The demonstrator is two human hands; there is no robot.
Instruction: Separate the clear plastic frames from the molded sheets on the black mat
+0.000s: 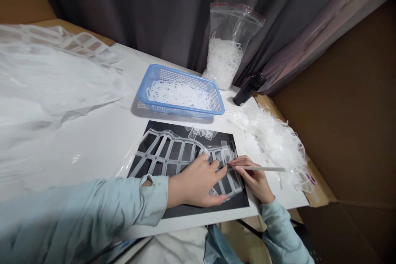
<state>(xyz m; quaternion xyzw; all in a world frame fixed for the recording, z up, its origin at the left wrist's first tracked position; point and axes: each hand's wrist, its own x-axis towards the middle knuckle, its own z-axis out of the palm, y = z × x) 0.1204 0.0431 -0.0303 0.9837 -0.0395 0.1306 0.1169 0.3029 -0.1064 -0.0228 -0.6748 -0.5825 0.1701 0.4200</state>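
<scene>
A clear plastic sheet with rows of rectangular frames [170, 155] lies on a black mat [182, 213]. My left hand [199, 181] rests on the sheet with its fingers spread, covering part of it. Close by on the right, my right hand [255, 179] pinches a thin grey stick-like tool [269, 168]. The tool's tip is at the right part of the sheet, near my left fingertips; I cannot make out its exact kind. Several small clear rectangular pieces [201, 133] lie at the mat's top edge.
Behind the mat stands a blue basket [182, 109] of white plastic pieces. A zip bag [224, 55] of similar pieces and a black cylinder [249, 89] are farther back. Loose pieces form a pile [275, 138] at right; plastic sheeting [52, 82] covers the left.
</scene>
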